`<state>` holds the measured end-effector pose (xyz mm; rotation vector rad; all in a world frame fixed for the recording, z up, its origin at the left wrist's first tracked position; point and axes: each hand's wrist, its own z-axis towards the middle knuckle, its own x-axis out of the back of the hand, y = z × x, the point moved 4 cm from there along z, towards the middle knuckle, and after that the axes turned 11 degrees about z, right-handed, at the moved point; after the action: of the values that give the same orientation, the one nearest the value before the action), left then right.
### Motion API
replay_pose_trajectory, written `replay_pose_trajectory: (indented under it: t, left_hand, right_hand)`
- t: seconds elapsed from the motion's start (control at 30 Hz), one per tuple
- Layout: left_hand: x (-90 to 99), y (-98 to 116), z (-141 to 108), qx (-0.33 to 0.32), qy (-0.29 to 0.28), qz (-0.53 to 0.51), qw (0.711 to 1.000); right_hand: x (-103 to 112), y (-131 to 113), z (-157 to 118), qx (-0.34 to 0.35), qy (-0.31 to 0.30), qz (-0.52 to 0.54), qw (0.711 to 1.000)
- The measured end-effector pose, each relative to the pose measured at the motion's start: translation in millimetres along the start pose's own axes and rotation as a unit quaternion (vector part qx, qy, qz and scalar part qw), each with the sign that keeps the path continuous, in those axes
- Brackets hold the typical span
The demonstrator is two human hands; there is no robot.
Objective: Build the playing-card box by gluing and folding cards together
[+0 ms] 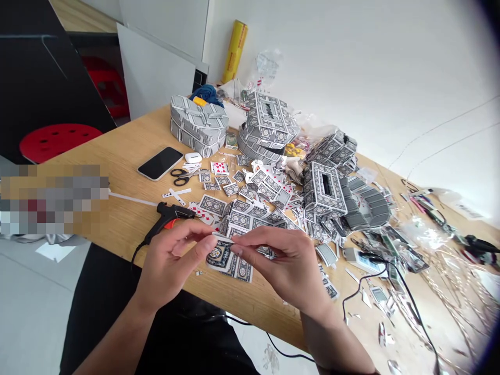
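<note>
A thin white strip (223, 238), seemingly a piece of cut or folded playing card, spans the gap between my fingertips. My left hand (172, 260) pinches its left end, and my right hand (287, 260) pinches the right end. Beneath them lies a flat panel of joined playing cards (234, 263) with grey patterned backs, partly covered by my fingers. A black glue gun (166, 219) with an orange trigger rests just beyond my left hand. Loose cards and cut card pieces (269, 187) are heaped past my right hand.
Card-covered boxes (199, 125) stand toward the back, one with a slotted top (323, 188). Near them lie a phone (160, 163), a white earbud case (192, 158) and scissors (183, 177). Black cables (367, 278), scraps and pliers (433, 213) crowd the right side. A red stool (58, 140) stands left.
</note>
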<state>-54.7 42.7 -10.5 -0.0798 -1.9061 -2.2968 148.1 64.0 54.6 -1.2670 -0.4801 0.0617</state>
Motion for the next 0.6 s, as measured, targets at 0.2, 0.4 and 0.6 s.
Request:
replay_pose_trajectory:
  t: [0.2, 0.4, 0.6]
  left_hand:
    - [0.9, 3.8, 0.8, -0.008, 0.008, 0.009, 1.000]
    - [0.3, 0.7, -1.7, -0.004, 0.011, 0.056, 0.998]
    - [-10.4, -3.1, -4.0, 0.004, 0.012, 0.026, 1.000]
  right_hand:
    - [-0.9, 0.8, 0.2, 0.006, -0.004, 0.006, 1.000]
    - [-1.7, 1.9, 1.4, 0.012, -0.012, 0.002, 1.000]
    - [1.6, 3.3, 0.6, 0.017, 0.003, -0.025, 1.000]
